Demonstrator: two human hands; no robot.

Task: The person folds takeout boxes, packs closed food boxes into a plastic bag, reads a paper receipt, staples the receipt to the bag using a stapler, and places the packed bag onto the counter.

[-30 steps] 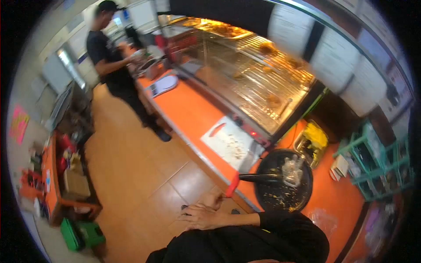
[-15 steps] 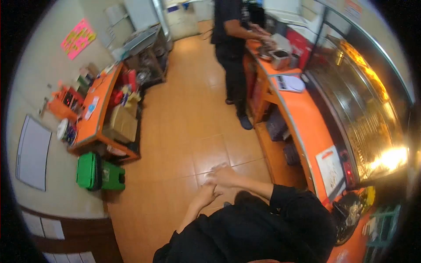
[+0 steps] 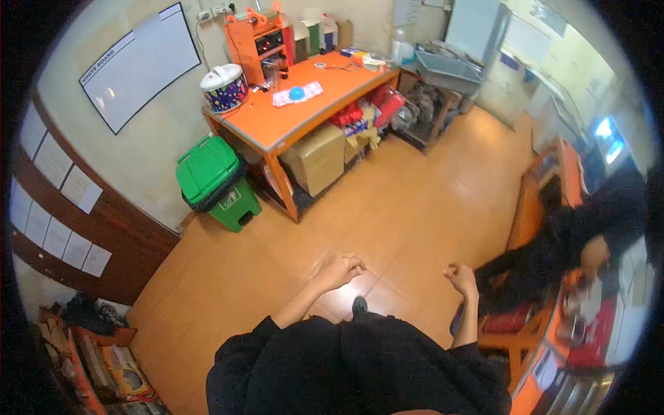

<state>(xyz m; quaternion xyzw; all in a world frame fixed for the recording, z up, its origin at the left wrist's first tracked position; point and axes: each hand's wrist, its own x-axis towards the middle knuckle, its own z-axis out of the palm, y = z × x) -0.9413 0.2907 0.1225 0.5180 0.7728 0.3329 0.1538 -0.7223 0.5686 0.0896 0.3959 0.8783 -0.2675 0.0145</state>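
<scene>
My left hand (image 3: 339, 271) is held out over the tiled floor in front of my body, fingers loosely bent and a little apart. Nothing shows in it. My right hand (image 3: 461, 280) is raised farther right, its fingers also half curled, with no object visible in them. The two hands are well apart and touch nothing. Below and between them, the tip of a dark shoe (image 3: 360, 304) shows on the floor (image 3: 401, 228). Closest to my right hand is the dark trouser leg of a co-worker (image 3: 532, 256) at the right counter.
An orange table (image 3: 256, 124) stands ahead, with a patterned tub (image 3: 225, 88), scissors and a cardboard box (image 3: 315, 162) beneath. Beside it is a green pedal bin (image 3: 214, 180). A grey sink (image 3: 449, 68) is at the back. An orange shelf (image 3: 104, 360) stands lower left, a counter (image 3: 529, 394) lower right.
My view has swung left, bringing the orange table and bin ahead and the co-worker to the right edge. My hands, together before, have come apart.
</scene>
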